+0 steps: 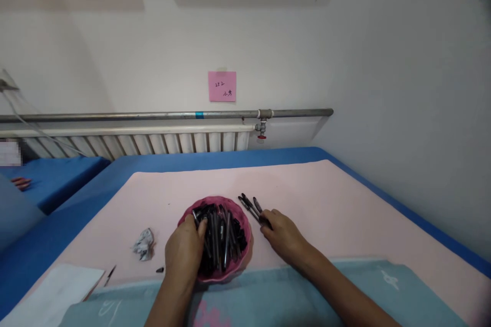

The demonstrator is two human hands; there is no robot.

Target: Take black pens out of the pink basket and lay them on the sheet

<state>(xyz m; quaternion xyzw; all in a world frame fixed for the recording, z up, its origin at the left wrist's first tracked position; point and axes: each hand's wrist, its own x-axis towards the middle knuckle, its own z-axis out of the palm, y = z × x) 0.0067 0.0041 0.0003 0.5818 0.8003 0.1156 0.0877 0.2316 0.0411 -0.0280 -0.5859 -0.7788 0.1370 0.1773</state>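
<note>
A pink scallop-edged bowl (248,237) stands on the pink mat, filled with dark pens (220,237) and small black pieces that look like pen caps. My left hand (184,248) reaches over the bowl's left rim, thumb and fingers closed around a pen (195,217) whose lower part is hidden. To the right of the bowl, my right hand (284,232) grips several black pens (251,207) in a small bunch. Their ends point up and left, away from me, fanned slightly apart.
A crumpled wrapper (144,244), a small black cap (160,269), a thin pen (110,275) and white paper (57,291) lie to the left. Blue-green cloth (276,291) covers the near edge. Another person's hand (21,183) rests at far left. A radiator (172,142) lines the wall.
</note>
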